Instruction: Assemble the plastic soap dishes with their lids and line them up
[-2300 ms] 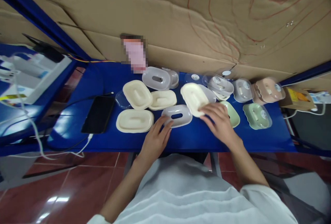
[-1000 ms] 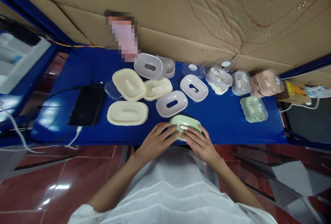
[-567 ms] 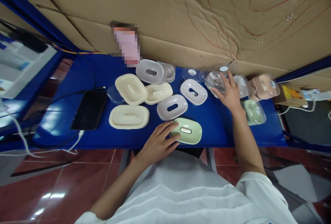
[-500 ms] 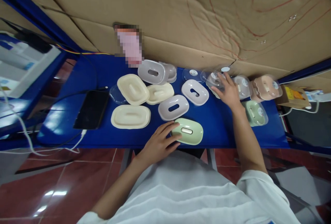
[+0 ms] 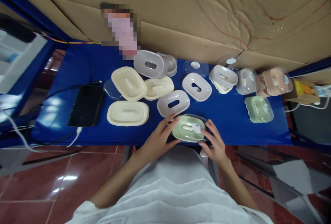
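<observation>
A green oval soap dish (image 5: 184, 134) lies at the front edge of the table. Over it sits a clear plastic lid (image 5: 204, 117) with a round white sticker; whether it is fully seated I cannot tell. My left hand (image 5: 160, 136) grips the left end of the dish and lid between thumb and fingers. At the other end, my right hand (image 5: 214, 143) holds the lid, fingers on its far side and thumb on its near side. Just behind stand two pale lilac slotted dishes, one nearer (image 5: 165, 108) and one farther (image 5: 197, 94).
Cream dishes (image 5: 128, 113) and a black phone (image 5: 85, 105) on a white cable lie to the left. Behind are grey dishes (image 5: 147, 56) and a spare clear lid (image 5: 195, 68). Lidded green (image 5: 258, 108) and pink dishes (image 5: 275, 82) stand right, along a cardboard wall (image 5: 176, 10).
My right hand has come back from the rear right, bringing a clear lid over the green dish. A white dish shows uncovered where that lid was. My left hand stays at the dish.
</observation>
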`<state>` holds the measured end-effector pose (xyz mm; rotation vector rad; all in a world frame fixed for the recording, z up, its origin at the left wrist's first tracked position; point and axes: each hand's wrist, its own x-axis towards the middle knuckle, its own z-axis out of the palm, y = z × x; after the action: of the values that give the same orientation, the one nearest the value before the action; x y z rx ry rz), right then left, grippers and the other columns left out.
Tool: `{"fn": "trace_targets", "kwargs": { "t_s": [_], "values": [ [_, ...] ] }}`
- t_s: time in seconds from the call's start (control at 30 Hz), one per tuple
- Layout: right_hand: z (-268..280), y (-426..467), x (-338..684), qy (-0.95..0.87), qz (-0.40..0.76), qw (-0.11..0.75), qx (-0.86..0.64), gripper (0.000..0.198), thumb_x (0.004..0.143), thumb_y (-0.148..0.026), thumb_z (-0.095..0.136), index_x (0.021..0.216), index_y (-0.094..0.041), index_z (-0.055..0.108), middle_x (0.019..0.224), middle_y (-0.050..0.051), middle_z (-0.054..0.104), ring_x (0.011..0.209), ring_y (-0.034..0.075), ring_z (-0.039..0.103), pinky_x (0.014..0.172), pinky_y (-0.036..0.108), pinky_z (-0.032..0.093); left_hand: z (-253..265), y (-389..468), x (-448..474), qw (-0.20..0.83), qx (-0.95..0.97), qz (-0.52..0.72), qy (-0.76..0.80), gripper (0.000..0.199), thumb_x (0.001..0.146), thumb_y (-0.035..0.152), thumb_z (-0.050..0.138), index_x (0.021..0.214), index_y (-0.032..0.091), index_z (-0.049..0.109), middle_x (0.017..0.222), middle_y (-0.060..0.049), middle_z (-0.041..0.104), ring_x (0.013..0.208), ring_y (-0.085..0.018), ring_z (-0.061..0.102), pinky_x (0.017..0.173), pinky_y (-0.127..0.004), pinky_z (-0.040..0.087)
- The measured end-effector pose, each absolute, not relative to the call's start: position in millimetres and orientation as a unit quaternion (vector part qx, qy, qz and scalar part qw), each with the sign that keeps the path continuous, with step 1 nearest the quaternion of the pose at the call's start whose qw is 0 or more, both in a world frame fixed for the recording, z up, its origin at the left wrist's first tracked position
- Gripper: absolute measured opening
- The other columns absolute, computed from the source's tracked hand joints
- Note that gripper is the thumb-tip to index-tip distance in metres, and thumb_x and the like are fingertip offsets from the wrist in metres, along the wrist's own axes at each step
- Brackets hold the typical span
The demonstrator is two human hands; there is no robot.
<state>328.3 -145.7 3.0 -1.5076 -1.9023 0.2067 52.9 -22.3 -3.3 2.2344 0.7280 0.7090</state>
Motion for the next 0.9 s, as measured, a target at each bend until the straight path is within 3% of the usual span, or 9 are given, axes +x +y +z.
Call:
{"fn": "trace_targets", "kwargs": {
  "t_s": [0.3, 0.5, 0.63, 0.7, 0.8, 0.9],
  "values": [
    [3, -145, 318, -0.781, 0.059, 0.248, -0.569, 0.087, 0.096, -0.022, 0.078, 0.170, -0.040, 0.037, 0.179, 0.009, 0.029, 0.163, 0.043, 0.034, 0.123, 0.068, 0.049, -2, -19, 54, 0.324, 0.863, 0.289, 0.257, 0.087, 0.097, 0.032, 0.079, 0.170, 0.029, 0.031, 0.161, -0.019, 0.054, 0.151, -0.033, 0.053, 0.122, -0.055, 0.052],
    [-4, -144, 320, -0.783, 0.043, 0.242, -0.571, 0.082, 0.093, -0.022, 0.082, 0.164, -0.044, 0.047, 0.179, 0.005, 0.032, 0.162, 0.043, 0.035, 0.123, 0.068, 0.049, -2, -21, 53, 0.299, 0.866, 0.302, 0.263, 0.079, 0.099, 0.032, 0.078, 0.166, 0.026, 0.038, 0.158, -0.018, 0.057, 0.149, -0.031, 0.057, 0.121, -0.051, 0.055],
    [0, -136, 325, -0.776, 0.085, 0.244, -0.576, 0.083, 0.097, -0.023, 0.077, 0.168, -0.044, 0.039, 0.176, 0.007, 0.036, 0.162, 0.040, 0.038, 0.124, 0.064, 0.049, -5, -21, 55, 0.282, 0.870, 0.307, 0.265, 0.077, 0.099, 0.034, 0.078, 0.165, 0.024, 0.039, 0.157, -0.019, 0.058, 0.149, -0.031, 0.056, 0.121, -0.050, 0.055],
    [6, -132, 327, -0.778, 0.102, 0.226, -0.578, 0.086, 0.099, -0.025, 0.076, 0.171, -0.044, 0.033, 0.179, 0.007, 0.030, 0.161, 0.038, 0.039, 0.124, 0.061, 0.050, -6, -21, 55, 0.283, 0.870, 0.305, 0.266, 0.078, 0.098, 0.036, 0.079, 0.164, 0.024, 0.040, 0.156, -0.019, 0.059, 0.149, -0.030, 0.056, 0.121, -0.050, 0.054],
    [16, -128, 331, -0.785, 0.106, 0.211, -0.572, 0.088, 0.098, -0.029, 0.076, 0.171, -0.049, 0.030, 0.183, 0.002, 0.021, 0.159, 0.038, 0.043, 0.123, 0.057, 0.052, -4, -22, 55, 0.287, 0.871, 0.296, 0.266, 0.076, 0.098, 0.036, 0.078, 0.164, 0.024, 0.041, 0.157, -0.018, 0.058, 0.149, -0.030, 0.056, 0.121, -0.048, 0.055],
    [28, -124, 351, -0.778, 0.087, 0.235, -0.576, 0.086, 0.098, -0.035, 0.076, 0.169, -0.054, 0.032, 0.180, -0.003, 0.027, 0.155, 0.036, 0.050, 0.122, 0.055, 0.054, 1, -25, 53, 0.273, 0.876, 0.297, 0.264, 0.072, 0.102, 0.034, 0.074, 0.164, 0.024, 0.041, 0.160, -0.019, 0.055, 0.145, -0.029, 0.060, 0.113, -0.043, 0.061]
  ]
}}
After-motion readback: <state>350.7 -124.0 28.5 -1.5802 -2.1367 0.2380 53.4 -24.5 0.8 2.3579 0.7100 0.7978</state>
